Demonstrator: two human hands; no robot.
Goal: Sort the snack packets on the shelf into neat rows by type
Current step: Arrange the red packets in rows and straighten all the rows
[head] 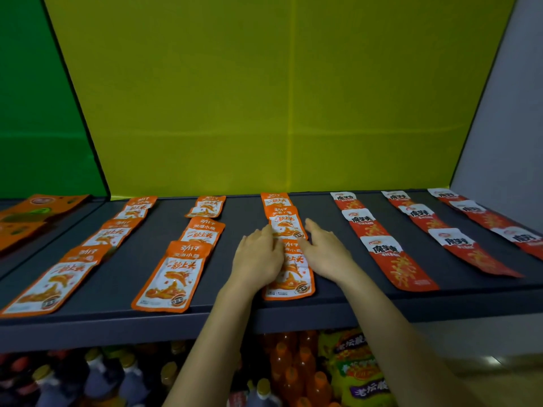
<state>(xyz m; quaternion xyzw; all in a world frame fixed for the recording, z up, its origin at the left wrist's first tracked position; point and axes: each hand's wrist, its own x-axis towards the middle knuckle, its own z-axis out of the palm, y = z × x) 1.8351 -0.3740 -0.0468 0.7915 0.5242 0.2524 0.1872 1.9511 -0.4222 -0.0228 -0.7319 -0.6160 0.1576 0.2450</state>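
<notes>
Packets (289, 268) lengthwise front-to-back, between hands (258, 257).

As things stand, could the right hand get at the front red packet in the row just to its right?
Probably yes: the right hand lies beside that front red packet, with only bare shelf between them.

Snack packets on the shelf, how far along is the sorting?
Mostly done: three rows of orange fish packets on the left and three rows of red-and-white packets on the right lie in lines. In hand: the left hand and right hand rest on the third orange row, squaring its overlapping packets. Left: evening out small overlaps.
</notes>
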